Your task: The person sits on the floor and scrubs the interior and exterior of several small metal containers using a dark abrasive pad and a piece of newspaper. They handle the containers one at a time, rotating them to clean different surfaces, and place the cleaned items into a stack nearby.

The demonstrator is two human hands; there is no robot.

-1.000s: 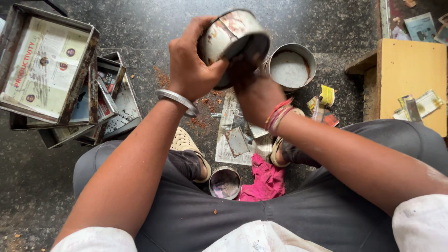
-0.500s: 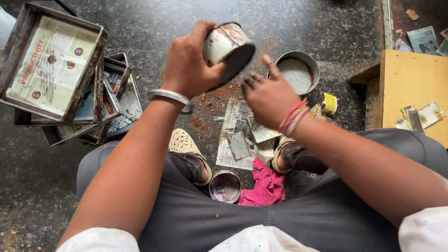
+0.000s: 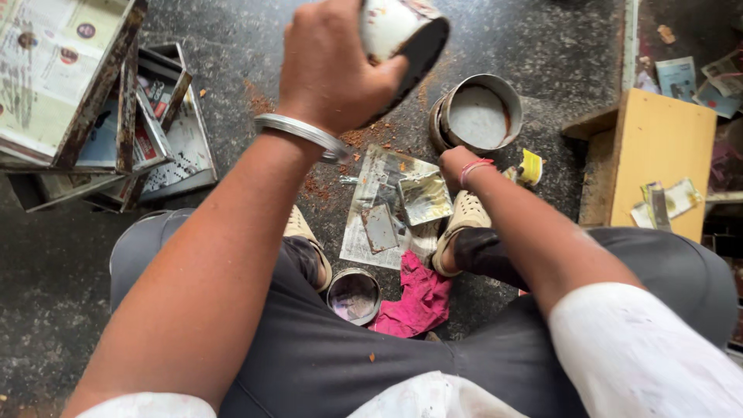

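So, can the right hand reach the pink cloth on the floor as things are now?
Probably yes. The right hand is empty and low, near the paper scraps. The pink cloth lies uncovered between the shoes, below the forearm, so the hand would only need to pull back. The left hand holds a tin can.

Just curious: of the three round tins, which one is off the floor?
The white tin gripped in the left hand; the other two stand on the floor.

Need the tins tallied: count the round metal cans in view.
3. One can in the left hand; one open can on the floor; one small can between the feet. Others may be hidden.
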